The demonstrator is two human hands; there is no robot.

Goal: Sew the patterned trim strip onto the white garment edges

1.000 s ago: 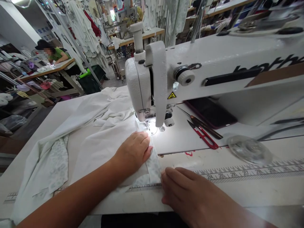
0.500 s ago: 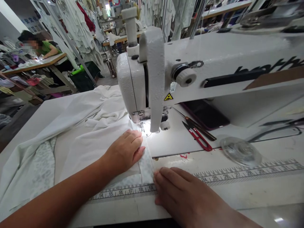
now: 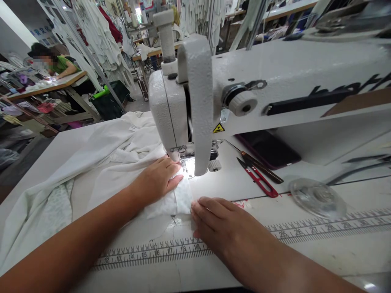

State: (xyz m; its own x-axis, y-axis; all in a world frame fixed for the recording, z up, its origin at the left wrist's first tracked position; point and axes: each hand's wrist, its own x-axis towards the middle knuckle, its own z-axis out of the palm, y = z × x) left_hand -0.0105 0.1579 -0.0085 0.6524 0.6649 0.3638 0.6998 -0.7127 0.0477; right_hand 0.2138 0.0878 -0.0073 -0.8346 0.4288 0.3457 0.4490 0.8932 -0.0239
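Note:
A white garment (image 3: 100, 158) lies spread over the left of the sewing table, its end running under the needle of a white sewing machine (image 3: 275, 77). My left hand (image 3: 157, 179) rests flat on the cloth just left of the presser foot (image 3: 185, 162), fingers stretched out. My right hand (image 3: 220, 224) lies flat on the table at the cloth's near right corner, fingertips touching its edge. The last strip of fabric (image 3: 180, 199) sits between both hands.
Red thread snips (image 3: 258, 179) and a dark awl lie right of the needle, with a dark phone (image 3: 269, 148) behind them. A clear plastic disc (image 3: 317, 197) sits further right. A printed ruler (image 3: 152, 254) runs along the table front. Another person works at a far table.
The cloth has fed away under the needle, so its trailing end has drawn up past the ruler. Both hands have followed it toward the machine.

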